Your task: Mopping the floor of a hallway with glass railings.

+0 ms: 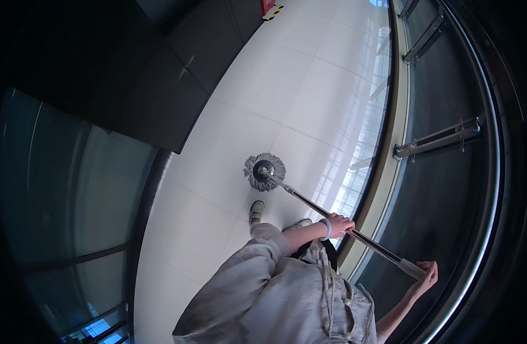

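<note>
A round mop head of grey strands (pixel 277 161) rests on the pale tiled floor, just in front of my shoes. Its metal handle (pixel 308 202) slants from there towards the lower right. My left hand (pixel 341 225), with a pale bangle at the wrist, is closed around the middle of the handle. At the handle's far end, my right hand (pixel 428 275) grips the light-coloured end grip (pixel 411 268).
Along the right run a pale ledge (pixel 377 193), glass with metal brackets (pixel 439 137) and a curved metal rail (pixel 497 172). Dark panels (pixel 190 64) and glass (pixel 109 193) border the floor at left. A red object (pixel 267 6) stands far ahead.
</note>
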`<state>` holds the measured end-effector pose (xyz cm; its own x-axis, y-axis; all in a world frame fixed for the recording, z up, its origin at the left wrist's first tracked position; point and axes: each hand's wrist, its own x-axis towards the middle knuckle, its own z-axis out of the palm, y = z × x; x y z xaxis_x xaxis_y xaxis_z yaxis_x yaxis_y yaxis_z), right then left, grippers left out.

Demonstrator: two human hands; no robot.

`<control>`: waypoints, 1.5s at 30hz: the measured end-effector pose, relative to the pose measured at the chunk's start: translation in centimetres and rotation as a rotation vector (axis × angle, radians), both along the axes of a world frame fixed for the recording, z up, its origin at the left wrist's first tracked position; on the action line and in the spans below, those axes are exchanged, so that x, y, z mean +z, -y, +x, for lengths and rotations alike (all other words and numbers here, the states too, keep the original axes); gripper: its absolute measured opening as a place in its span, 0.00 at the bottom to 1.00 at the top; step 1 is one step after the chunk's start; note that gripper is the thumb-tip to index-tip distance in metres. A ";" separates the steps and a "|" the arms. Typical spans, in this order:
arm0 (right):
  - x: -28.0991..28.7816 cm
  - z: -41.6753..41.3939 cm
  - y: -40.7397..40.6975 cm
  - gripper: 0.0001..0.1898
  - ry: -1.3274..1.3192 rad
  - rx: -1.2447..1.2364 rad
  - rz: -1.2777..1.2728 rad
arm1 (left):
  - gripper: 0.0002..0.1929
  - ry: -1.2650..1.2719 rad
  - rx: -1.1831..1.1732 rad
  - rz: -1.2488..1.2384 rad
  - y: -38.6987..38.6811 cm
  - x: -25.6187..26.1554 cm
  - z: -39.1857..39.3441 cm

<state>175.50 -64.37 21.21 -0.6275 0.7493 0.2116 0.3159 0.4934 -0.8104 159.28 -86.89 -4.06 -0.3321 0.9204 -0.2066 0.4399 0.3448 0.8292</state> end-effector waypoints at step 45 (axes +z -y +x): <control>-8.9 -14.6 41.1 0.26 -0.144 0.858 -1.065 | 0.40 -0.072 0.683 -0.677 42.9 -5.0 -8.0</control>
<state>160.91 -105.44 12.35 -0.9934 -0.0188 -0.1132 0.1116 -0.3852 -0.9161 151.29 -129.79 -9.06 -0.7847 0.2172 -0.5805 0.0093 0.9406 0.3395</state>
